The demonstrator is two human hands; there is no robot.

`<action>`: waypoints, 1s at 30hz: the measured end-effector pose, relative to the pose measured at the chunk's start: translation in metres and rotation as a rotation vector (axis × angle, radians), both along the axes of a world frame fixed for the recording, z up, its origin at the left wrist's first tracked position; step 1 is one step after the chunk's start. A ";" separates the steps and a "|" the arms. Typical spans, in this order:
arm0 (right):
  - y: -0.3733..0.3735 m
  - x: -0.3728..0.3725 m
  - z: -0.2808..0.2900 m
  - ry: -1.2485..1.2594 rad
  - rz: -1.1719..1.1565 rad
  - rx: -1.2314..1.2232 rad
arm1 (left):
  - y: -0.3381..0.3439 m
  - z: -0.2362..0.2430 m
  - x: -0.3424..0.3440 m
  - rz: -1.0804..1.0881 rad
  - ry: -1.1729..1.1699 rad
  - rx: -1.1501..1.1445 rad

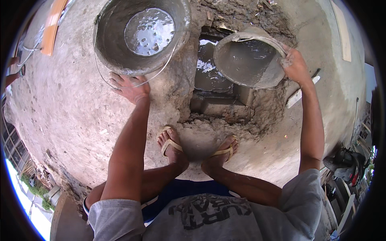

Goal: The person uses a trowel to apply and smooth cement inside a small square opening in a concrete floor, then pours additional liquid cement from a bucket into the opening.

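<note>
mud [249, 18] crowds the pit's [223, 107] far edge, a pale strip [294, 99] lies off its right, sandalled feet [171, 146] sit before its near edge! left of it, a big bucket [112, 42] holds grey water [149, 30], left hand [132, 86] spread wide beside it; right hand [296, 66] grips a tilted bucket [274, 74] over the pit.

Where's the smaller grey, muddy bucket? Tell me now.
Head view, upper right of centre: the smaller grey, muddy bucket is in the bare right hand, over the rectangular, concrete-edged pit.

The stained concrete floor [60, 100] bears a wide mud-coated bucket [110, 38], sandalled feet [173, 152] and a pale board [341, 32].
</note>
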State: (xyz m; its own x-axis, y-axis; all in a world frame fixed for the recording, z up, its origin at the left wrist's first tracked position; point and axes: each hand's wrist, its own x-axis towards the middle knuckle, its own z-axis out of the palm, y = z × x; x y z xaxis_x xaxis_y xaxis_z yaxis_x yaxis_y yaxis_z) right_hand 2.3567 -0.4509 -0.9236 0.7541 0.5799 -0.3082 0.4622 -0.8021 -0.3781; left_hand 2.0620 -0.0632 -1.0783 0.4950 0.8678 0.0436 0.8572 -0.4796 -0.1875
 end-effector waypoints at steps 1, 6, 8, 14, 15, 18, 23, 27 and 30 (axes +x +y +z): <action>-0.007 0.004 0.024 -0.038 -0.059 -0.006 | -0.003 0.003 0.002 0.002 -0.010 0.001; 0.032 0.003 0.134 -0.181 -0.266 0.192 | -0.003 0.026 0.005 0.039 -0.006 -0.017; 0.053 -0.003 0.167 -0.231 -0.311 0.350 | -0.016 0.024 0.017 0.038 -0.030 -0.077; 0.144 -0.012 0.133 -0.761 0.043 0.907 | -0.005 0.019 0.003 0.011 -0.078 -0.005; 0.157 -0.017 0.131 -0.848 0.084 1.034 | -0.011 0.017 0.007 0.005 -0.100 -0.016; 0.183 -0.036 0.132 -1.144 0.316 0.763 | -0.012 0.023 0.010 0.032 -0.077 -0.054; 0.208 -0.047 0.122 -0.837 0.305 0.804 | -0.010 0.022 0.009 0.022 -0.074 -0.043; 0.213 -0.047 0.114 -1.026 0.367 0.835 | -0.009 0.021 0.008 0.030 -0.049 -0.034; 0.209 -0.047 0.113 -1.162 0.420 0.757 | -0.010 0.020 0.008 0.031 -0.064 -0.020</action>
